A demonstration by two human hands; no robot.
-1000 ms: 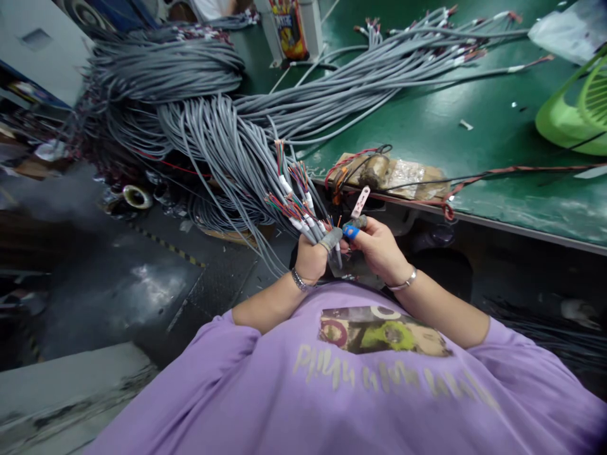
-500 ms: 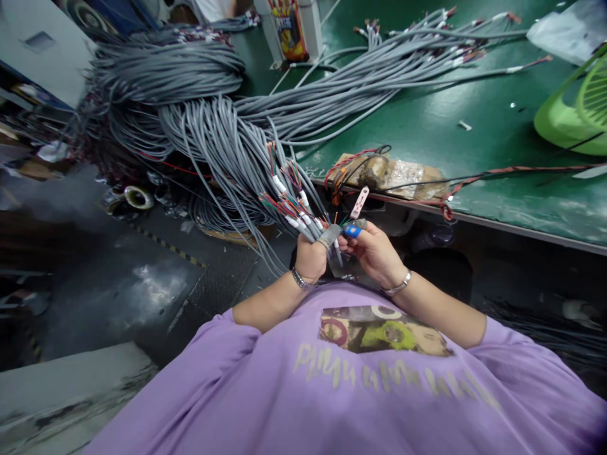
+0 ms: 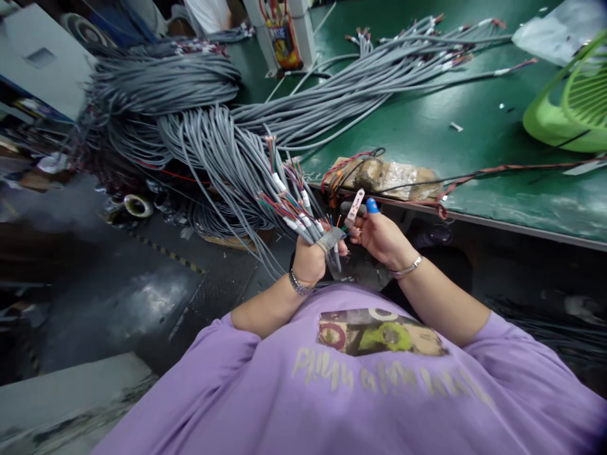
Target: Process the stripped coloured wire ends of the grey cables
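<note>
Several grey cables (image 3: 308,232) are bunched in my left hand (image 3: 309,260), which is closed round them below their stripped ends. Thin coloured wires (image 3: 284,208) fan out above white bands on these cables. A grey wrap covers my left thumb, which presses on a cable end. Just right of it is my right hand (image 3: 382,240), its blue-covered thumb and dark-covered forefinger spread apart. Its lower fingers are curled near the wire ends and partly hidden. A pale pink strip with holes (image 3: 355,207) shows between the right thumb and forefinger; whether they touch it I cannot tell.
Large grey cable bundles (image 3: 161,79) hang over the left end of the green bench (image 3: 474,145). A taped block (image 3: 398,177) with red and black leads lies at its front edge. A green fan-like item (image 3: 564,107) and a plastic bag (image 3: 554,31) are at right.
My right hand has drawn slightly away from the left, and its thumb and forefinger have parted from their pinch at the wires. The left hand keeps its grip on the cables.
</note>
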